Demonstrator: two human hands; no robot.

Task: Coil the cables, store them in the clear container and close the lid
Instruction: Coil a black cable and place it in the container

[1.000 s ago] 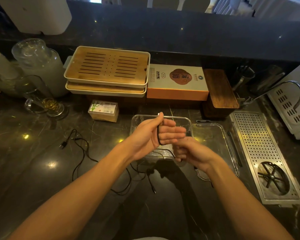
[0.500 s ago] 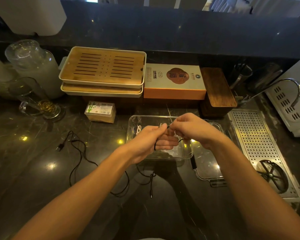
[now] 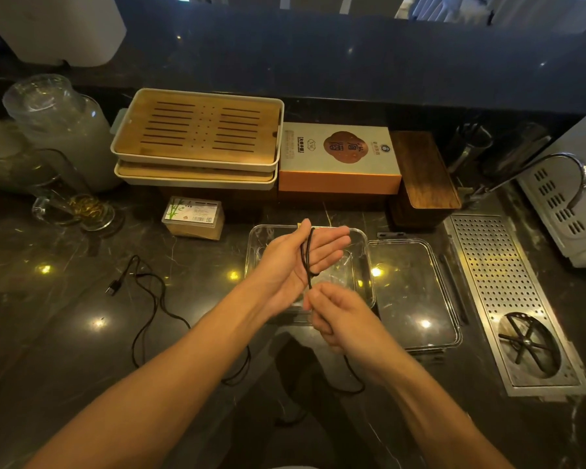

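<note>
My left hand (image 3: 305,258) is held flat over the clear container (image 3: 364,245), fingers straight, with several turns of a black cable (image 3: 306,255) looped around the palm. Just below it my right hand (image 3: 335,313) pinches the same cable, which trails down to a loose loop (image 3: 352,384) on the counter. The rest of the black cable (image 3: 149,299) lies slack on the dark counter to the left, its USB plug (image 3: 113,288) at the far left end. The clear lid (image 3: 416,299) lies flat to the right of the container.
Stacked bamboo trays (image 3: 200,137), an orange box (image 3: 340,157) and a wooden box (image 3: 423,170) line the back. A small pack (image 3: 193,218) sits behind the cable. Glassware (image 3: 58,130) stands at the left. A perforated steel drain tray (image 3: 508,292) and tap (image 3: 555,170) are at the right.
My right hand dropped from above the container to below my left hand, drawing the cable round the left palm. The left fingers straightened out. The view shifted slightly.
</note>
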